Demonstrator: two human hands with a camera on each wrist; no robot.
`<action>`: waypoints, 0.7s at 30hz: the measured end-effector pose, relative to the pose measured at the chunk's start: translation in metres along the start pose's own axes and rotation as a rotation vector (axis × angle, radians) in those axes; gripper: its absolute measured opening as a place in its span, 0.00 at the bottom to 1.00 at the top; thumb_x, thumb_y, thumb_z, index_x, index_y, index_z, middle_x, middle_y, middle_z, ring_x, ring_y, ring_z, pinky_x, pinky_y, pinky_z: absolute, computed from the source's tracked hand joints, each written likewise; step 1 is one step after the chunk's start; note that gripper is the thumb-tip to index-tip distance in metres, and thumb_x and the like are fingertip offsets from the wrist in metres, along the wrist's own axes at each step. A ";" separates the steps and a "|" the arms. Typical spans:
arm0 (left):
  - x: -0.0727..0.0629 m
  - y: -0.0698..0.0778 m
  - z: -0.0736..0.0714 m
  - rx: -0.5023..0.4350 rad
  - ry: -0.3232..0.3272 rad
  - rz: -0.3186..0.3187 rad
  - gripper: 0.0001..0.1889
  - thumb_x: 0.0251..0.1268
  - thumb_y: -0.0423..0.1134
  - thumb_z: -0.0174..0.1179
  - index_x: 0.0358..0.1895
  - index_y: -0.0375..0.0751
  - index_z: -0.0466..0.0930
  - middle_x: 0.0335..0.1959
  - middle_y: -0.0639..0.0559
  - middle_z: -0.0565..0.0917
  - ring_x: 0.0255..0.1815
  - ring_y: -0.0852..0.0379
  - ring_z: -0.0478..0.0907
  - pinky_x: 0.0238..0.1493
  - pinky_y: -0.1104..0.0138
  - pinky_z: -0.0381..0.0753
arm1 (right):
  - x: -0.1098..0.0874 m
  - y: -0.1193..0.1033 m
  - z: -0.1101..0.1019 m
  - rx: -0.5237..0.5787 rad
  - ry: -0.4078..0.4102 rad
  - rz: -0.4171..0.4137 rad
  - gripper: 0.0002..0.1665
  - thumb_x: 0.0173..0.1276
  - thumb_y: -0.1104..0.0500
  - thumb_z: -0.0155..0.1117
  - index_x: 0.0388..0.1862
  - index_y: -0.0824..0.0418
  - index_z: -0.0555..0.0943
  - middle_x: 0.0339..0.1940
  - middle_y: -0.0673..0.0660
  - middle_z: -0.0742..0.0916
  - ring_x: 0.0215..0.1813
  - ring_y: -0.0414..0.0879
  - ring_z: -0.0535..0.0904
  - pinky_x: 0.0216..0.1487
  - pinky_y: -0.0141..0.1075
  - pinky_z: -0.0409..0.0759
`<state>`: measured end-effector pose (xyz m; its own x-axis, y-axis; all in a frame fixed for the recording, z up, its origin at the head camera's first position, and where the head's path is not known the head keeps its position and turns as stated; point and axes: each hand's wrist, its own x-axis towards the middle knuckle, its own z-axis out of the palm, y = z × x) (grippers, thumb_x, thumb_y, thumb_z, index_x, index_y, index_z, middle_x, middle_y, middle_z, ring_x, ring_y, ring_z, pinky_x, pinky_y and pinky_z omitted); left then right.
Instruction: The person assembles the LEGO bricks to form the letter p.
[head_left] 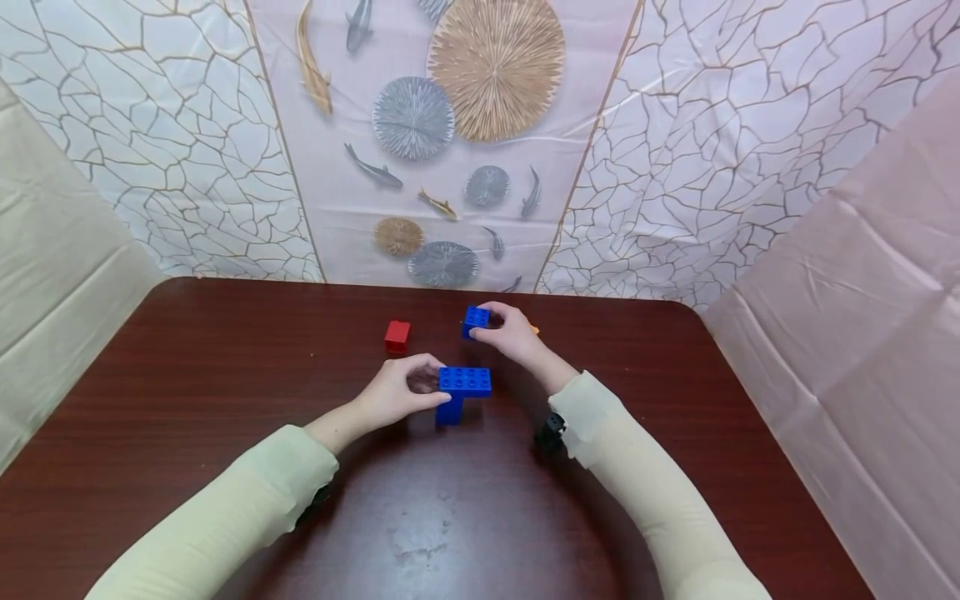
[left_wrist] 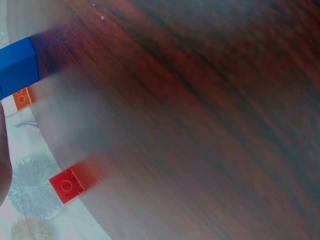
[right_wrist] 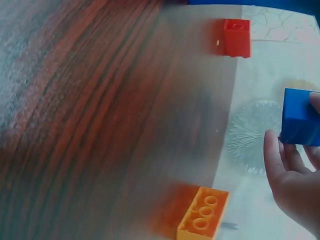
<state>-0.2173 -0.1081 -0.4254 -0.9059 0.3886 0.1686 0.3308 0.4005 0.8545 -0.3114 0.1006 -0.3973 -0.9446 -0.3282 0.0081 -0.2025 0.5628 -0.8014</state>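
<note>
Near the middle of the table, my left hand (head_left: 393,387) grips a long blue toy building brick (head_left: 465,382) by its left end, thumb in front. Under that end is a smaller blue brick (head_left: 449,411), so the pair makes an overhanging shape. Farther back, my right hand (head_left: 516,335) pinches a square blue brick (head_left: 477,318) between thumb and fingers, studs up. The right wrist view shows this square blue brick (right_wrist: 300,117) from the side, at the fingertips. In the left wrist view only part of a blue brick (left_wrist: 19,67) shows at the left edge.
A red brick (head_left: 397,335) lies on the dark wooden table (head_left: 225,383), beyond the left hand. An orange-yellow brick (right_wrist: 205,215) lies on its side, mostly hidden behind the right hand in the head view. Patterned cloth (head_left: 442,208) hangs along the table's far edge.
</note>
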 end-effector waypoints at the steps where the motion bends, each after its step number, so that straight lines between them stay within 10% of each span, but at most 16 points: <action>1: 0.000 0.000 0.000 -0.001 0.000 0.003 0.15 0.53 0.38 0.68 0.45 0.43 0.78 0.40 0.48 0.86 0.39 0.57 0.82 0.45 0.65 0.83 | -0.001 -0.001 -0.001 0.003 0.003 -0.006 0.22 0.62 0.56 0.65 0.55 0.60 0.76 0.48 0.60 0.83 0.48 0.50 0.76 0.51 0.41 0.76; 21: 0.000 0.001 -0.001 -0.026 -0.002 0.008 0.15 0.53 0.38 0.68 0.44 0.41 0.78 0.40 0.46 0.85 0.39 0.56 0.83 0.44 0.64 0.83 | -0.039 -0.039 -0.013 0.072 -0.067 -0.153 0.22 0.60 0.57 0.67 0.53 0.62 0.78 0.42 0.61 0.85 0.39 0.49 0.80 0.44 0.36 0.79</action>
<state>-0.2169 -0.1082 -0.4244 -0.9029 0.3929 0.1745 0.3308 0.3758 0.8657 -0.2704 0.1015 -0.3586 -0.8841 -0.4574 0.0956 -0.3216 0.4471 -0.8347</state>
